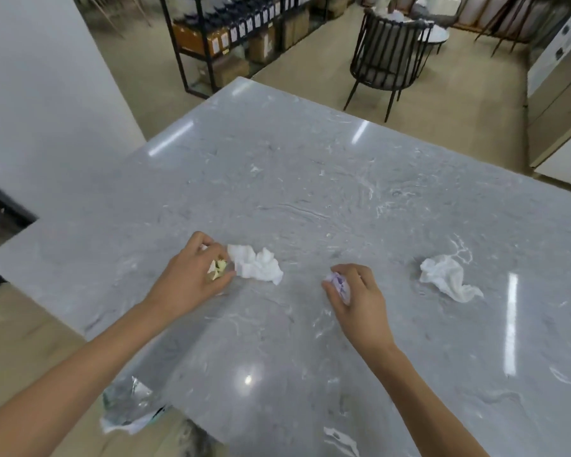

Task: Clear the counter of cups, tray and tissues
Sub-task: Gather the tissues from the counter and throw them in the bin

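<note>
On the grey marble counter (310, 179) my left hand (195, 268) grips a crumpled yellowish tissue (219, 268). Right beside its fingertips lies a crumpled white tissue (257, 263), touching the hand. My right hand (356, 295) is curled round a small crumpled purple-white tissue (338, 282), low over the counter. Another crumpled white tissue (447, 280) lies alone farther right. No cup or tray shows in view.
A bin lined with a clear bag (129, 404) stands on the floor below the counter's near left edge. Beyond the far edge are a dark chair (389, 54) and a black shelf rack (231, 37). A white wall (47, 110) rises at left.
</note>
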